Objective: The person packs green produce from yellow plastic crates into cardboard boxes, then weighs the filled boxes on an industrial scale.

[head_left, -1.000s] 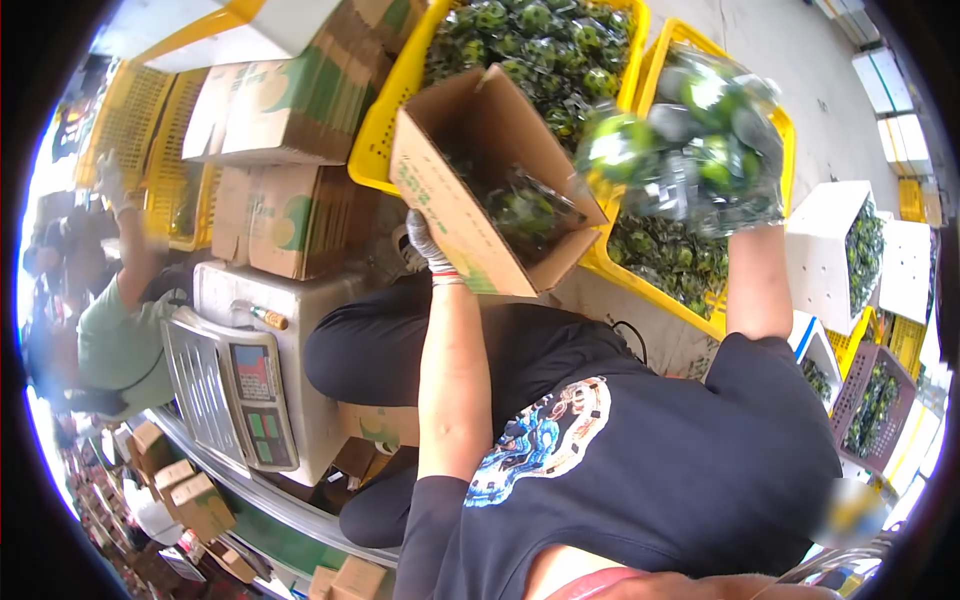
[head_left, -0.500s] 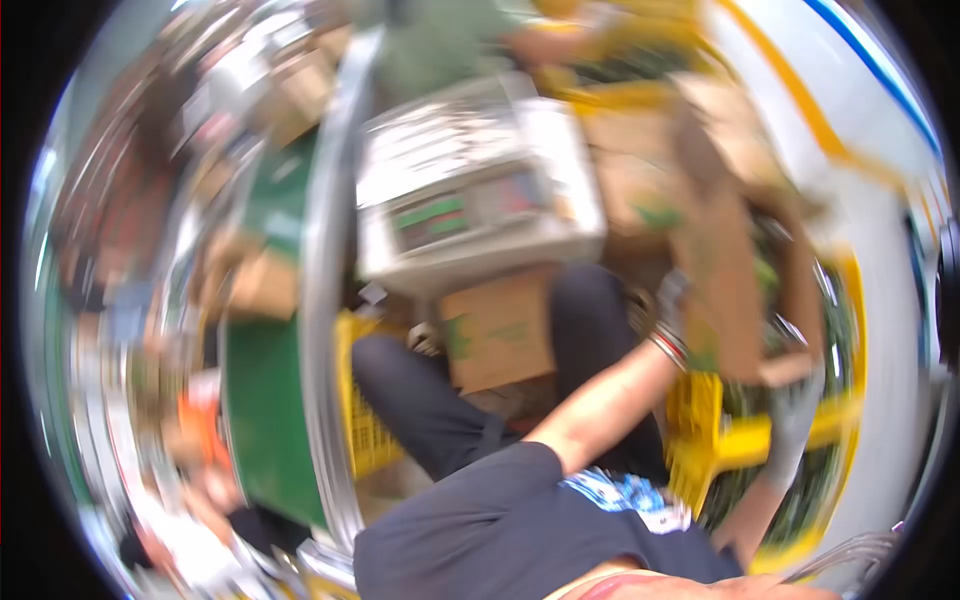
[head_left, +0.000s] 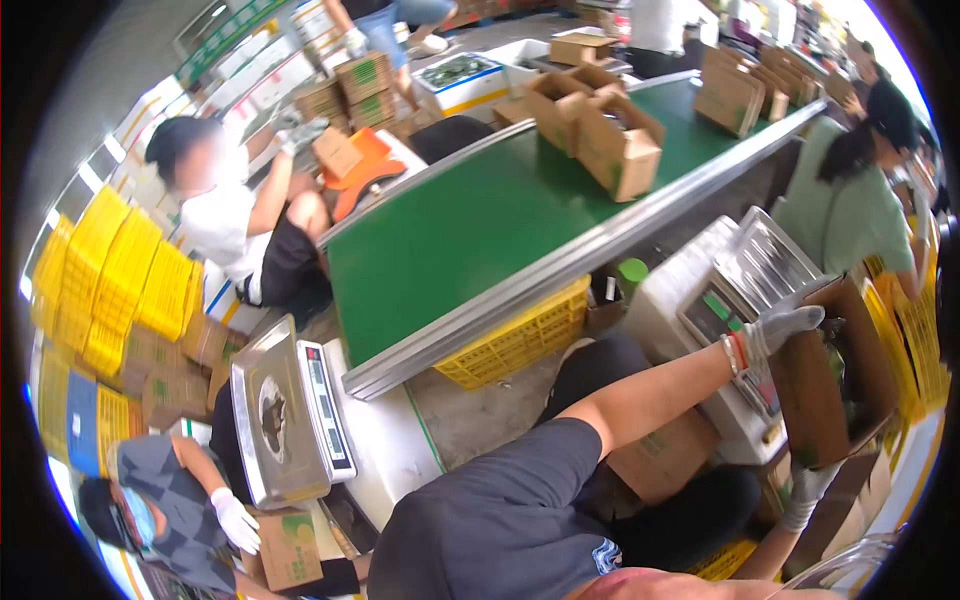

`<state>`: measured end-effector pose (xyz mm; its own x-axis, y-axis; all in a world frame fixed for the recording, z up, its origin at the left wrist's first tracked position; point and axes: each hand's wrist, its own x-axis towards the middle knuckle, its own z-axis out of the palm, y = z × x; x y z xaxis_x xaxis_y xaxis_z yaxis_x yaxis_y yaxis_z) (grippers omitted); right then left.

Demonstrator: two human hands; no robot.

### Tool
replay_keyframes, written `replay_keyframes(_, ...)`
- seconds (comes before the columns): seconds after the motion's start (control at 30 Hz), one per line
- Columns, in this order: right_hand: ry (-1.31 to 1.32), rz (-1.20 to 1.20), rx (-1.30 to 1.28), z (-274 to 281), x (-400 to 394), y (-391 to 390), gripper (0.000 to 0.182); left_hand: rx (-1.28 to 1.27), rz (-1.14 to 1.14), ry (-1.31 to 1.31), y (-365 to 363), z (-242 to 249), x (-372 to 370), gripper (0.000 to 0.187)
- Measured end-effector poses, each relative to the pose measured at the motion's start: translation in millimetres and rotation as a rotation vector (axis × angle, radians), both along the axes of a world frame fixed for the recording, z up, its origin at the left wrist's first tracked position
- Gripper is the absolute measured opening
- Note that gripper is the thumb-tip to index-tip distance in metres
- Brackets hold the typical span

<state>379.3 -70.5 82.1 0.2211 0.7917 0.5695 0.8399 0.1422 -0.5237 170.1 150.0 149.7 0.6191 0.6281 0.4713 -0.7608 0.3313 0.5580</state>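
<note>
An open cardboard box [head_left: 822,388] with dark green contents is held between my two gloved hands at the right. My left hand [head_left: 785,328] grips its upper side, near a scale [head_left: 715,305] on a white foam box. Under the box's lower end is my right hand [head_left: 812,485], its fingers partly hidden behind the cardboard. Another cardboard box [head_left: 665,455] stands between my legs.
A green conveyor belt [head_left: 470,240] with a metal edge carries several open boxes [head_left: 610,135]. Another scale [head_left: 285,425] stands at the left. Co-workers sit left, lower left and upper right. A yellow crate [head_left: 520,335] is under the belt.
The view has swung left, bringing the whole belt and the left scale into sight. The box remains in both hands and is now beside the scale's right side.
</note>
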Motion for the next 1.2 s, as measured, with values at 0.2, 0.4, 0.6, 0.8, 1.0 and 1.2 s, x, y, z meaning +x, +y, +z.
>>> replay_keyframes(0.2,-0.497,0.237,-0.164,-106.1,158.0,201.8,0.042,0.119,0.416,0.245,85.0,-24.8,-14.7,0.059)
replay_keyframes(0.4,-0.216,0.106,-0.227,-130.9,156.2,255.9,0.044,0.453,0.936,0.853,100.7,-22.6,0.4,0.056)
replay_keyframes(0.6,-0.069,-0.086,-0.15,-27.5,115.7,174.9,0.045,0.251,0.779,0.684,96.5,-14.1,-10.2,0.062)
replay_keyframes(0.8,0.077,-0.147,-0.051,60.7,60.3,93.6,0.047,0.344,1.062,0.658,108.0,-40.4,-10.7,0.049)
replay_keyframes(1.0,0.455,-0.117,-0.405,31.8,2.8,37.3,0.041,1.426,1.497,1.2,82.3,13.6,-101.1,0.016)
replay_keyframes(1.2,0.471,-0.091,-0.211,20.7,-17.9,53.7,0.015,0.871,1.147,0.848,102.6,-14.6,-124.3,0.023)
